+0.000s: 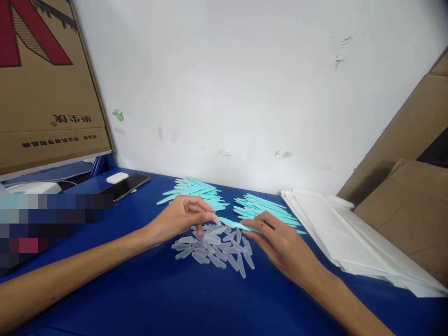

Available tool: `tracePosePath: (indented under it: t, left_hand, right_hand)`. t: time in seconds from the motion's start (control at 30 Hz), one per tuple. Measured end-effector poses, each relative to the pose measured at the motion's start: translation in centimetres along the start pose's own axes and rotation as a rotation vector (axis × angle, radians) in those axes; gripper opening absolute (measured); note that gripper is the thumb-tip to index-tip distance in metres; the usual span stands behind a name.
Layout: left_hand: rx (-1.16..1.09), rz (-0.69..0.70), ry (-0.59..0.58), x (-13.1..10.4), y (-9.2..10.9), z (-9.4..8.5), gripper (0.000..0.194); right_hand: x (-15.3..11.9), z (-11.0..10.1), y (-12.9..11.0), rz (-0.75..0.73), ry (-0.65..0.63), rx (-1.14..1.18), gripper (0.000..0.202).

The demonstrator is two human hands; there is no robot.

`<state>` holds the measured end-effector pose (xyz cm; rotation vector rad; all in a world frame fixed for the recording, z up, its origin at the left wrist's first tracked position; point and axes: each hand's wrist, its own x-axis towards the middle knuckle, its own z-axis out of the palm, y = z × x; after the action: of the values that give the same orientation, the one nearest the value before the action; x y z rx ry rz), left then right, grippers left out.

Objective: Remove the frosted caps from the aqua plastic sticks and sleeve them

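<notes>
My left hand [182, 217] pinches a small translucent cap [216, 219] between thumb and fingers, just above a heap of several like caps [213, 249] on the blue table [147, 289]. My right hand [280, 242] holds a thin teal strip [233, 224] whose tip points left toward the cap. Two piles of teal strips lie behind the hands, one at the left [194, 190] and one at the right [262, 207].
A stack of white plastic bags [350, 238] lies at the right, with cardboard boxes [409, 205] beyond it. A large carton [45, 84] stands at the left, with a phone [124, 186] and a white earbud case [117, 177] near it. A white wall rises close behind the table.
</notes>
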<state>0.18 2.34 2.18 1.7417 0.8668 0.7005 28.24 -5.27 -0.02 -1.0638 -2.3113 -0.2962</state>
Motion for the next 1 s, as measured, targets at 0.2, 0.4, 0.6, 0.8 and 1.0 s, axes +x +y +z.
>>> tracePosePath:
  t: [0.2, 0.4, 0.6, 0.8, 1.0]
  left_hand:
    - [-0.034, -0.015, 0.014, -0.37, 0.53, 0.43, 0.032]
    - [-0.058, -0.024, 0.052, -0.51, 0.76, 0.57, 0.036]
    - [-0.113, -0.027, 0.037, -0.44, 0.18, 0.48, 0.033]
    - [-0.155, -0.039, 0.062, -0.51, 0.24, 0.54, 0.032]
    - [-0.093, -0.022, 0.046, -0.59, 0.33, 0.71, 0.030]
  right_hand:
    - [-0.06, 0.13, 0.01, -0.027, 0.029, -0.004, 0.026]
    - [0.13, -0.04, -0.36, -0.031, 0.087, 0.007, 0.027]
    - [0.19, -0.15, -0.52, -0.017, 0.081, 0.042, 0.027]
    - [0.27, -0.01, -0.51, -0.007, 0.066, 0.044, 0.027]
    - [0.20, 0.00, -0.80, -0.023, 0.036, 0.043, 0.028]
